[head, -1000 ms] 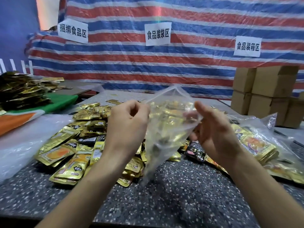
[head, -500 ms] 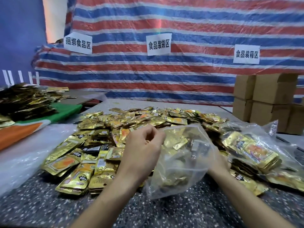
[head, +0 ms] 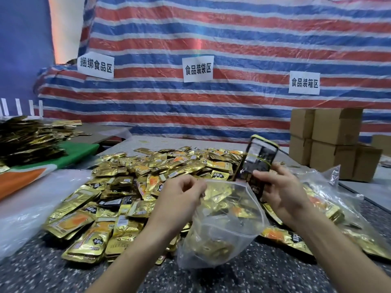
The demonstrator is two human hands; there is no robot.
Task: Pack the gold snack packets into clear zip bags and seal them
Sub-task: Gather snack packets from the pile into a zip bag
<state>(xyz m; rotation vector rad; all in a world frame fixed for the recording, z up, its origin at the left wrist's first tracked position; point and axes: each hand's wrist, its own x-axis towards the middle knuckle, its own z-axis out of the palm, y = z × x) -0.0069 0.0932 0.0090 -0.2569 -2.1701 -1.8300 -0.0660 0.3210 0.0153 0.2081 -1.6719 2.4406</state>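
Since half a second ago, the right grip (head: 281, 194), a bare hand, has come up out of the heap and now holds a small stack of packets (head: 259, 163), with its fingers and thumb closed round the lower end. The stack stands nearly upright with its dark backs to the camera, just above and behind the mouth of the clear zip bag (head: 224, 235). That mouth was bunched before and now gapes open. The left grip (head: 179, 199), also a bare hand, pinches the near-left rim of the bag between curled fingers, while the bag's bottom rests on the speckled bench (head: 31, 275). Gold shows through the plastic, but it is unclear whether packets already lie inside or the heap is showing through from behind. The job looks early for this bag, with the stack not yet in and the zip unsealed. A wide heap of gold snack packets (head: 137, 172) covers the bench behind the bag, so most packing appears to remain. To the right, filled clear bags (head: 321, 208) already hold packets, though whether they are sealed cannot be told. Cardboard boxes (head: 334, 132) are stacked beyond them.
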